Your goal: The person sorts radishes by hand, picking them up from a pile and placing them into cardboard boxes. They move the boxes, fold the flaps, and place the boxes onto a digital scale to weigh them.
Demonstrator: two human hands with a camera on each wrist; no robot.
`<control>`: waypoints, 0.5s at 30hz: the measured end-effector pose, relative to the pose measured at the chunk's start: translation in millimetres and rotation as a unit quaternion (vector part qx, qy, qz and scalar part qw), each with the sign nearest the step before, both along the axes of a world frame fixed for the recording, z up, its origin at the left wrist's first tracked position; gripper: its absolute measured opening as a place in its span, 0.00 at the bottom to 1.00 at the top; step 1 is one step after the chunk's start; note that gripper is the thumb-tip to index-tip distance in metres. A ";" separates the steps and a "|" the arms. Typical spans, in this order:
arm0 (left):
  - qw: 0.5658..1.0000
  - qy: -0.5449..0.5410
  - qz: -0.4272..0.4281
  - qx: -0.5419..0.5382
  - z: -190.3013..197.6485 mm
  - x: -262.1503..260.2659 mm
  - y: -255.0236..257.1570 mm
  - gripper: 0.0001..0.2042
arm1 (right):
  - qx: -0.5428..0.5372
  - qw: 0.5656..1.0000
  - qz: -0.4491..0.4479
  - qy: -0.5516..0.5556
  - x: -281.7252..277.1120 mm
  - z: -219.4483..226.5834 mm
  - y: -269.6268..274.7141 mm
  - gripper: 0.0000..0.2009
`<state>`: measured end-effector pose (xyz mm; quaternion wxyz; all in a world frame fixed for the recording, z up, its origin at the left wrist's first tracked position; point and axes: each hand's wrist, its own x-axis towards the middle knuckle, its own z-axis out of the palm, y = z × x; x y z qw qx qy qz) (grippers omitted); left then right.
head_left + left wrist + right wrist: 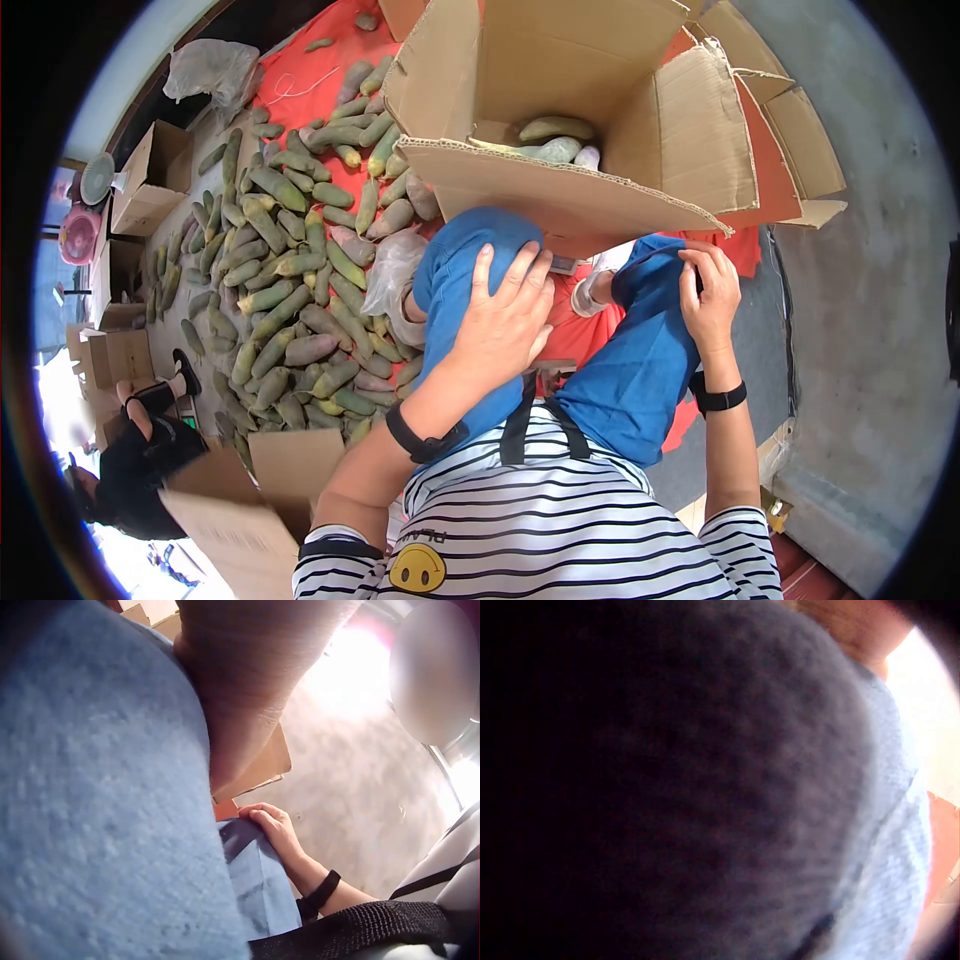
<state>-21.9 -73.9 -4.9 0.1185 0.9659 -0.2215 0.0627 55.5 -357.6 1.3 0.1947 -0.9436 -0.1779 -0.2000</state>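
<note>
My left hand (505, 315) rests on the left knee of the blue trousers (455, 270), its fingers spread over the cloth. On the other knee lies my right hand (712, 295), with relaxed fingers and nothing held. The left wrist view shows the blue knee up close, part of the left hand (240, 690), and the right hand (274, 825) further off. Dark cloth fills most of the right wrist view. In front of the knees stands an open cardboard box (560, 190) with a few long green vegetables (557, 128) inside.
A big heap of long green radish-like vegetables (290, 265) covers the floor and red sheet (310, 80) at left. More cardboard boxes (155, 180) stand at far left. Another person (150, 455) in black is at lower left, near an open box (245, 500). A grey wall (870, 330) borders the right.
</note>
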 end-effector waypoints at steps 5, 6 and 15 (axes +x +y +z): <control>1.000 -0.002 -0.014 -0.011 -3.8 1.9 -3.7 0.26 | -0.001 1.000 -0.003 0.009 0.2 0.7 3.1 0.06; 1.000 -0.002 -0.012 -0.011 -5.1 2.1 -4.7 0.26 | -0.001 1.000 -0.003 0.007 0.2 0.3 3.1 0.06; 1.000 -0.004 -0.005 -0.002 -6.8 1.3 -6.3 0.25 | -0.001 1.000 -0.005 0.009 -0.4 0.3 1.4 0.06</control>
